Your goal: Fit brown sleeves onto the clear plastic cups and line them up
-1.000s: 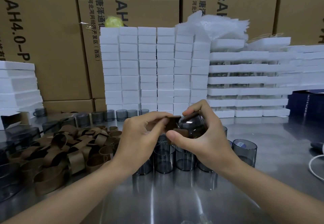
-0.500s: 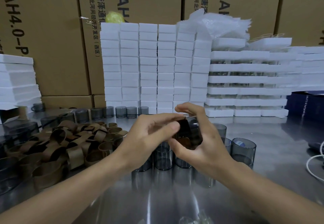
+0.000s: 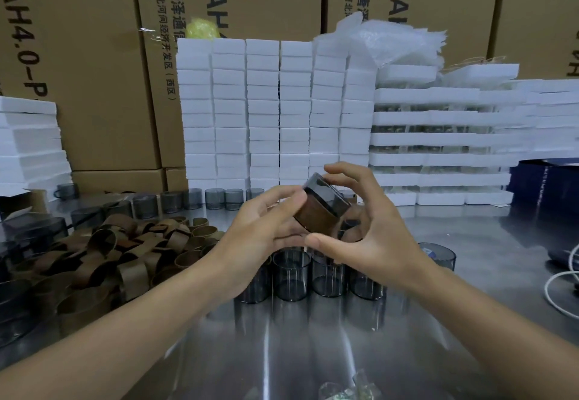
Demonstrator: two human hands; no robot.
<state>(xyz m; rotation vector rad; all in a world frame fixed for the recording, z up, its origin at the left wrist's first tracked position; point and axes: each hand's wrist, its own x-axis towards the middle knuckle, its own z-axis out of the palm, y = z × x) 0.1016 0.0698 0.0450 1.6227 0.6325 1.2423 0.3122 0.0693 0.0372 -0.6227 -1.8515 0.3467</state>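
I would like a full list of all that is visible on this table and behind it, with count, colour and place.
sleeved cup: one, clear with brown sleeve, tilted between the hands
bare cups: several, clear grey, cluster under the hands
cup row: several, clear grey, back of table
loose sleeves: many, brown, pile at left
foam blocks: many, white, stacked behind
foam trays: several, white, stacked at right
cardboard boxes: several, brown, rear
box: one, dark blue, far right
table: one, shiny metal
left hand: grips the sleeved cup
right hand: curved round its far side, contact unclear
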